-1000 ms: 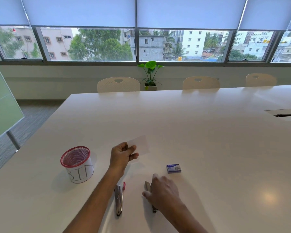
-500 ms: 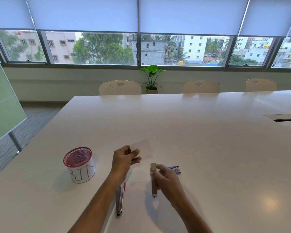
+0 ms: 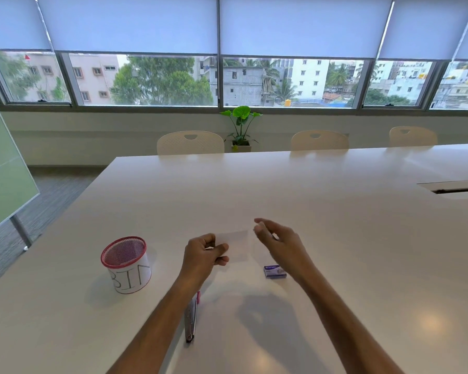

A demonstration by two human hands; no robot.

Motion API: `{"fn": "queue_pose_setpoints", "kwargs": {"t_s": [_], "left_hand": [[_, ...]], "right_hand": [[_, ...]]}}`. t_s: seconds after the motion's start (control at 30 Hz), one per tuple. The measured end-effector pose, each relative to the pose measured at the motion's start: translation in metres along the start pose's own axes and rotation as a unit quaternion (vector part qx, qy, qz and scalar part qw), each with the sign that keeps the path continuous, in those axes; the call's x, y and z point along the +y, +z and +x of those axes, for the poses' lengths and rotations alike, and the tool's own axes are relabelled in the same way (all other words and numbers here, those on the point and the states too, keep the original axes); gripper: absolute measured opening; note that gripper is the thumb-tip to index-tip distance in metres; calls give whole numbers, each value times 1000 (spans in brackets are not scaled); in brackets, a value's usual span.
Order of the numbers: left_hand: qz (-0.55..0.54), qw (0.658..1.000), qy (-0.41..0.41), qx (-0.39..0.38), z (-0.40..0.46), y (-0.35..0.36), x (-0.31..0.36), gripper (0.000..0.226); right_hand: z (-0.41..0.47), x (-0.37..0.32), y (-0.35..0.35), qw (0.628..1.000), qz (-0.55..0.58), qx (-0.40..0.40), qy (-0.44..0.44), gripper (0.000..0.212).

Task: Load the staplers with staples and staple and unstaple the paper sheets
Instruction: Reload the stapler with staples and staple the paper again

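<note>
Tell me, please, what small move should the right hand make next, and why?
Probably the right hand should close on the free right edge of the paper slip. The left hand pinches only its left end, and the right hand hovers open just beside it, holding nothing I can see.

Single head-worn wide-angle view, looking forward and down along a white table from its near edge toward a row of windows on the far wall. Both forearms enter from the bottom edge, with the left hand and right hand close below the camera, near frame centre; chairs lie far off
</note>
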State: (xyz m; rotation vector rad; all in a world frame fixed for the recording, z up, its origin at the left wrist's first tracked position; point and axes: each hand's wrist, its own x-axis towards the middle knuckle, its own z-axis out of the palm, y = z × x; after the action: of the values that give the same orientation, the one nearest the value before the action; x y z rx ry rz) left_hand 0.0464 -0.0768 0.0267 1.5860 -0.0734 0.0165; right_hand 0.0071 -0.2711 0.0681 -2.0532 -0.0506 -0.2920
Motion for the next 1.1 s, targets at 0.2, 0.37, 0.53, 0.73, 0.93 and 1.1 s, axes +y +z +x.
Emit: {"fn": "queue_pose_setpoints", "kwargs": {"t_s": [0.2,0.37,0.53,0.73,0.93,1.1], "left_hand": [[83,996,35,6,5,7,10,17],[132,989,54,26,16,9,22,16],[159,984,70,41,25,10,32,19],[190,977,86,52,27,17,38,14],[211,971,82,72,28,23,43,18],[204,971,78,96,29,21,43,16]], "right_hand": [[45,-39,-17,915,-340,-70,-207,44],[72,-65,-16,788,-525,-171,-274,53],[84,-85,-1,697,-624,-215,-279,55],[93,-98,13,672,-648,-246,-261,38],[99,-106,21,672,-647,-246,-263,32],[99,-105,28,684,-637,-247,-257,36]]}}
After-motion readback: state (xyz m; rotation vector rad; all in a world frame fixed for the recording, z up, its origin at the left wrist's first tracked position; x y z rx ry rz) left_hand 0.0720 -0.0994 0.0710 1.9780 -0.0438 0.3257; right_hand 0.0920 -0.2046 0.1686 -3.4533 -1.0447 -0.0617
